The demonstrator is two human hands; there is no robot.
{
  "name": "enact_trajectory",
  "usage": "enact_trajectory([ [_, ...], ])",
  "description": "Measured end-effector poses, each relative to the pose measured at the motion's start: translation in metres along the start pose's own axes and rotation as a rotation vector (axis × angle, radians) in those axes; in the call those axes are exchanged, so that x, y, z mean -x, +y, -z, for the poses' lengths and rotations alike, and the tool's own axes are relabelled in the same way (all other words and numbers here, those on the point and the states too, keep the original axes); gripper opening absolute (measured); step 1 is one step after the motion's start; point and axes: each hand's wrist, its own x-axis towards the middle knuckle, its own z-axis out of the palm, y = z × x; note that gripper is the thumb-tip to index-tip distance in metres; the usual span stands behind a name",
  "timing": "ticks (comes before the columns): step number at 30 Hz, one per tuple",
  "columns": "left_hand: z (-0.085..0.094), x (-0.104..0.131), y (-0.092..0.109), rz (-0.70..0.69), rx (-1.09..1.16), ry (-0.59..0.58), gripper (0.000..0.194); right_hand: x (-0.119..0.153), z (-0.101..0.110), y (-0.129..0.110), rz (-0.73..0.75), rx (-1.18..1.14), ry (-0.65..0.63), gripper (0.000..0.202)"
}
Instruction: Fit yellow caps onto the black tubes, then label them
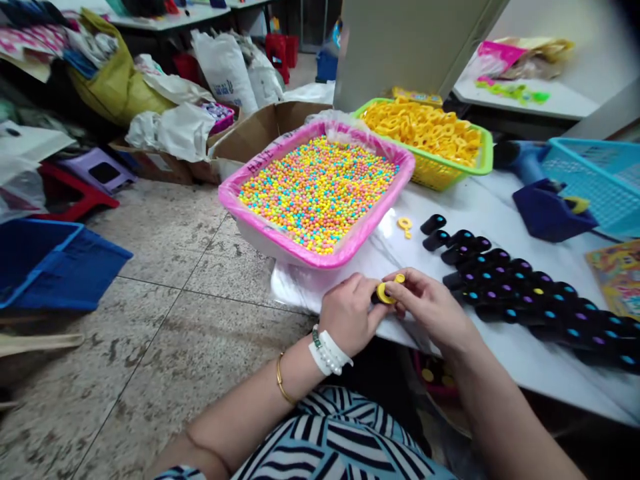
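Speckled stone floor (165,313) to the left, sacks (225,70) and open cardboard boxes (270,127) behind; white table (300,287) before me. Over its near edge, close to my lap, my left hand (350,313) is closed around a small black tube (375,296). Right hand (425,300): thumb and fingers pinch a yellow cap (385,294) at the tube's end; whether it sits fully home, I cannot tell. Just beyond my hands, a pink tub (325,259) full of small coloured balls (320,193). Behind it, to the right, a green basket (486,157) heaped with yellow ring pieces (425,130); one loose yellow ring (407,233) lies on the tabletop. Right of my hands, many black tubes (500,280) stand close together, most showing blue or purple inside their tops. Past them, a blue tape dispenser (550,217).
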Motion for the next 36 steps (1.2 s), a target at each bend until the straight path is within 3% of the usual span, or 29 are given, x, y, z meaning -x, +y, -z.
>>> enact_trajectory([
  [5,0.001,-0.003,0.0,0.023,-0.016,-0.024,0.024,-0.009,0.005,-0.006,-0.048,0.12,-0.066,0.043],
  [11,-0.001,0.002,-0.002,-0.041,0.098,0.074,0.03,0.001,-0.001,0.003,0.063,0.192,0.021,0.041],
  [14,0.003,0.003,-0.003,-0.063,0.133,0.088,0.028,0.006,-0.003,0.009,0.113,0.098,0.081,0.039],
  [17,0.008,0.003,-0.005,-0.092,0.146,0.067,0.028,0.006,0.002,0.01,0.065,-0.091,0.094,0.041],
  [23,0.011,0.0,-0.006,-0.098,0.15,0.016,0.021,-0.003,0.014,-0.005,-0.111,-0.067,-0.134,0.039],
  [28,0.009,-0.002,-0.005,-0.073,0.125,-0.006,0.017,-0.005,0.006,-0.008,-0.043,0.068,-0.144,0.037],
  [36,0.012,-0.007,-0.003,-0.084,0.111,-0.031,0.019,-0.014,0.014,-0.003,-0.12,-0.15,-0.321,0.041],
])
